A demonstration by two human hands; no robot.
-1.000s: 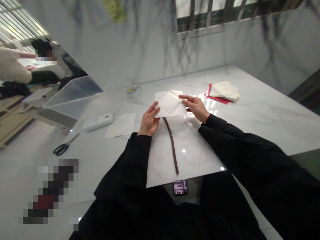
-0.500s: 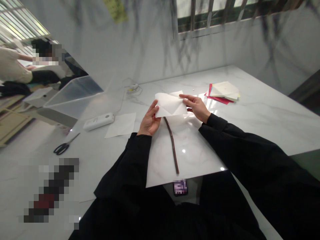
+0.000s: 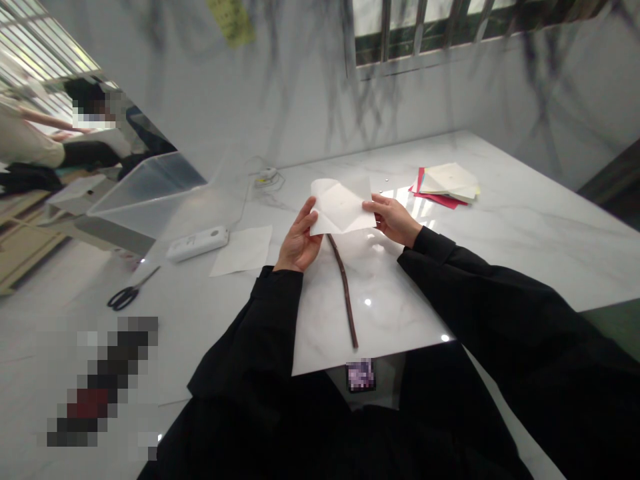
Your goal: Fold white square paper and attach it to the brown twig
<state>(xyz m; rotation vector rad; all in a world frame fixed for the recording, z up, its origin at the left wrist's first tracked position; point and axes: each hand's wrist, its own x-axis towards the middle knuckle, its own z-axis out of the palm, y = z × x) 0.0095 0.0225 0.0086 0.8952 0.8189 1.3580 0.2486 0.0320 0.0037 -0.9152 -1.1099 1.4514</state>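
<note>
A white creased sheet of paper (image 3: 343, 208) is held up between my two hands, above the table. Its left edge is gripped by my left hand (image 3: 299, 239), the thumb at the near face and the fingers partly behind it. My right hand (image 3: 395, 220) pinches the right edge with thumb and forefinger. Beneath the paper a thin brown stick (image 3: 344, 283) lies on the marble-look table (image 3: 400, 307), running toward the front edge. The stick's far end is hidden behind the paper and left hand.
Left of my hands lie another white sheet (image 3: 243, 250), a white power strip (image 3: 197, 244) and black-handled scissors (image 3: 125, 297). A stack of coloured paper (image 3: 447, 183) sits at the right rear. A clear plastic bin (image 3: 150, 193) and a seated person (image 3: 30, 133) are at far left.
My right hand has shifted its grip slightly lower on the paper's right edge. The paper's raised far corner has changed shape, and its creased face now shows more fully.
</note>
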